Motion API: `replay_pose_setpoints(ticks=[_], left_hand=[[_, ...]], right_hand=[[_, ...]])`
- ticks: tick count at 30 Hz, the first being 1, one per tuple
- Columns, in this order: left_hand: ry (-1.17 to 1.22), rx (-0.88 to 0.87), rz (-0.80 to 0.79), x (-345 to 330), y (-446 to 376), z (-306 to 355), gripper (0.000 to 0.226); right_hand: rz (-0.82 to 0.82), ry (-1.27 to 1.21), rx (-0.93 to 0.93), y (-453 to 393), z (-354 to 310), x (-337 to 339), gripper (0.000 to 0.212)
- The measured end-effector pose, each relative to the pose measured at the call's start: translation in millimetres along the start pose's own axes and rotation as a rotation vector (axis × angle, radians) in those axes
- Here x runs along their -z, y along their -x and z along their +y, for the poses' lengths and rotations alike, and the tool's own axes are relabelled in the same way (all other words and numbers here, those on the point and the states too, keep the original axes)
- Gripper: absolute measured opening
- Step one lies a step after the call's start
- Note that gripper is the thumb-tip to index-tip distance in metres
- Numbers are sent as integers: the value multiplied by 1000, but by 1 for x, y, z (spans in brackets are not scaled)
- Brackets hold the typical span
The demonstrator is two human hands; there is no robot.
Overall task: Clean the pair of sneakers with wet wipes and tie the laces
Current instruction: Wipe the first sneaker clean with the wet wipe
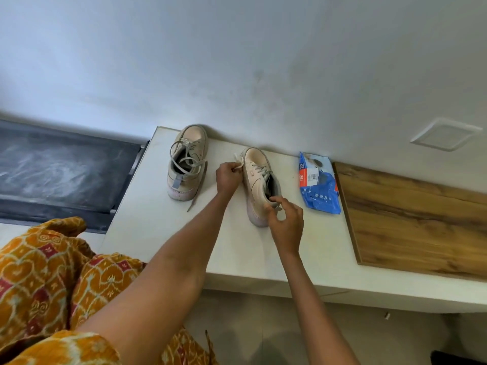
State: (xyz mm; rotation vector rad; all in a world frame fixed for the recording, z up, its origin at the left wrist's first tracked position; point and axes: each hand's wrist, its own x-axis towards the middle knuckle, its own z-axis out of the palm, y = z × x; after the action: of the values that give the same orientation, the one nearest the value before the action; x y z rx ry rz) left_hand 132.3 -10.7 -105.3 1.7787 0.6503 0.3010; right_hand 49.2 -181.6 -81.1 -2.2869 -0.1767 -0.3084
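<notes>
Two beige sneakers stand on a white counter (163,233), toes toward the wall. The left sneaker (187,164) has loose grey laces looping over its opening and trailing off its side. My left hand (227,176) pinches a white wet wipe (238,163) against the toe side of the right sneaker (258,180). At the heel collar of that same shoe my right hand (286,221) grips the rim with curled fingers. A blue wet-wipe pack (319,184) lies flat just right of the shoe.
A wooden board (421,222) covers the counter's right part. A dark grey surface (60,167) lies left of the counter at a lower level. The white wall runs right behind the shoes. My orange patterned garment (52,280) fills the lower left.
</notes>
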Motion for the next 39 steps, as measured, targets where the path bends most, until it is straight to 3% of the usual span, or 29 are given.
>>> replay_pose_setpoints(ticks=[16,20,23,26,29,34,39], left_hand=[[43,-59,-51,12,126,-19,21],[-23,-92,-196,5,158,-20,23],[38,-9,-137,7,172,-24,24],[168,105,-10,19,167,-26,21],[284,156,65,35,151,-17,20],[418,215,153,47,110,-3,24],[482,212,136,49,90,5,21]], right_hand=[[-92,108,-113,1,-16,0,29],[-137,143,-98,1,-20,4,32],[-210,43,-104,8,-21,3,46],[-100,-56,-138,26,-23,-2,60],[-20,100,-124,31,-29,-15,65],[93,198,-156,6,-37,-30,39],[131,206,-238,-20,-41,-43,36]])
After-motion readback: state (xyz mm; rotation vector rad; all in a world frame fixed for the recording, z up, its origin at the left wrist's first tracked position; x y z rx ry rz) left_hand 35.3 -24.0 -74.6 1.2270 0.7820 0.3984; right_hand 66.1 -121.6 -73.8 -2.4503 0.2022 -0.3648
